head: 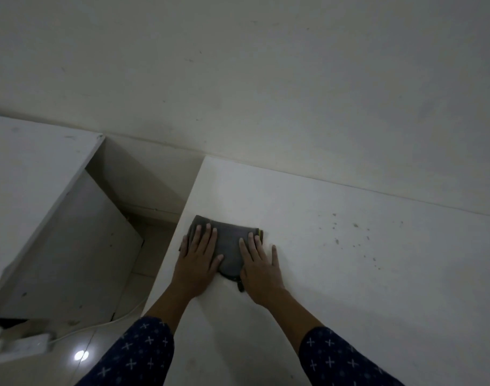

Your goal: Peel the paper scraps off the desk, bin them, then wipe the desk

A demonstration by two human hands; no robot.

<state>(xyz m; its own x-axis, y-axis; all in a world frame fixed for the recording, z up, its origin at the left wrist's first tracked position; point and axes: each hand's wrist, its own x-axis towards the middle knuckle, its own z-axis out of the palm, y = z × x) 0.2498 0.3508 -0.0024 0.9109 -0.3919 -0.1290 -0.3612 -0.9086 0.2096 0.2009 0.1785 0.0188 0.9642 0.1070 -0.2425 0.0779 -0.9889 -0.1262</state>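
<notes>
- Left hand (200,256) & right hand (259,264) both flat, fingers spread, pressing folded grey cloth (231,245) at white desk (363,274) left edge.
- No paper scraps visible; wiping underway.
- Dark specks (355,235) to the right left to wipe.

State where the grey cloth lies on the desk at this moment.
In the head view the grey cloth lies flat near the left edge of the white desk, pressed under the left hand and right hand.

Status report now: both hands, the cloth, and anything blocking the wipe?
Left hand and right hand flat on grey cloth. Cloth near desk left edge. Small dark specks to the right; nothing blocking.
</notes>
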